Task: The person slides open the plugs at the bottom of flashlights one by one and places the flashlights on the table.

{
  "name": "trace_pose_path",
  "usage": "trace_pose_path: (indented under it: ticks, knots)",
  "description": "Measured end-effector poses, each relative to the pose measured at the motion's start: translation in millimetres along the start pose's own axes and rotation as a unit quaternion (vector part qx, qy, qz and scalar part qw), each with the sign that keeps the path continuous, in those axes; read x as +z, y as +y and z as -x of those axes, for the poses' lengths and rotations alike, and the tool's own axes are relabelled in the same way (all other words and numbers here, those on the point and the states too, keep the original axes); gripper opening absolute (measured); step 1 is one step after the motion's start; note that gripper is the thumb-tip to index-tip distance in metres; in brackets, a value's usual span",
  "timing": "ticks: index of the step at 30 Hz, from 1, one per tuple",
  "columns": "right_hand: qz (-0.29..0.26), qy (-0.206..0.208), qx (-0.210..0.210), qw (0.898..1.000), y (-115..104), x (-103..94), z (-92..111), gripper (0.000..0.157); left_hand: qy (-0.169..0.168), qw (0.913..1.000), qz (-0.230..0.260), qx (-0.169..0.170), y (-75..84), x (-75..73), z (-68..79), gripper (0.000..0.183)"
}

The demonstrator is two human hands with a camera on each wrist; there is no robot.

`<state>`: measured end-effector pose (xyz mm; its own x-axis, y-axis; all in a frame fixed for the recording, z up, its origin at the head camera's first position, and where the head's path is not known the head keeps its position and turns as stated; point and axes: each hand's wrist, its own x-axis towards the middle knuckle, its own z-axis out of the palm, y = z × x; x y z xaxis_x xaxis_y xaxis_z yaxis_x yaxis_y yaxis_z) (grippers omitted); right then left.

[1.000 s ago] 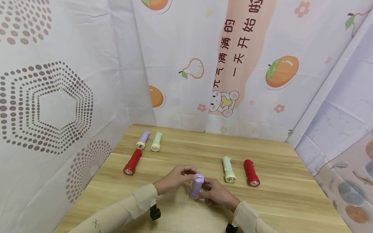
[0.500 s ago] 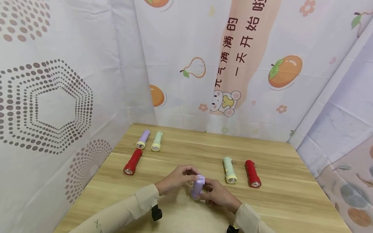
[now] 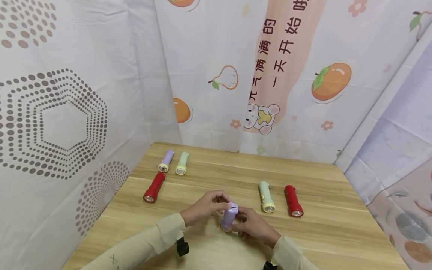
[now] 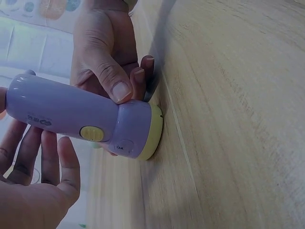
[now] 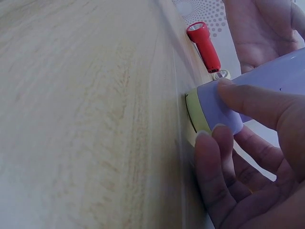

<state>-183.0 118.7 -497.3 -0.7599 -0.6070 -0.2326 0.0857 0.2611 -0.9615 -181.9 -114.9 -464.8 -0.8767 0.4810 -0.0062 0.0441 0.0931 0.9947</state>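
A purple flashlight (image 3: 230,215) with a cream-yellow rim stands head down on the wooden table, tilted slightly. My right hand (image 3: 254,226) grips it low, near the lamp end; in the right wrist view the thumb (image 5: 252,101) lies over the head with fingers curled on the other side. At the top, my left hand (image 3: 207,206) holds the tail end, thumb on the end cap and fingers behind the body. The left wrist view shows the yellow switch (image 4: 92,133) on the flashlight's side. Its lens faces down, hidden.
At the back left of the table (image 3: 216,168) lie another purple flashlight (image 3: 166,161), a pale green one (image 3: 182,163) and a red one (image 3: 154,187). Right of my hands lie a second green flashlight (image 3: 266,197) and a second red one (image 3: 293,201). Printed curtains (image 3: 202,45) enclose the table.
The head view has shifted slightly. Both hands keep their hold on the purple flashlight, with almost no movement.
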Motion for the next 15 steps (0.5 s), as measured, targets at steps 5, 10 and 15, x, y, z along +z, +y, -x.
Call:
trace_pose_path:
  ticks: [5,10,15]
  knots:
    - [0.004,-0.001,0.002,1.000,1.4,-0.8,-1.2,0.065,0.003,1.0000,0.001,-0.005,1.8,0.8,0.7,0.021]
    - [0.014,0.000,0.001,1.000,1.8,-1.4,-1.8,0.064,0.010,0.9999,-0.001,-0.007,4.4,2.8,1.7,0.021]
    - [0.012,0.003,0.007,1.000,2.4,-1.4,-1.9,0.064,0.015,0.9998,0.004,-0.008,5.4,4.9,1.9,0.020]
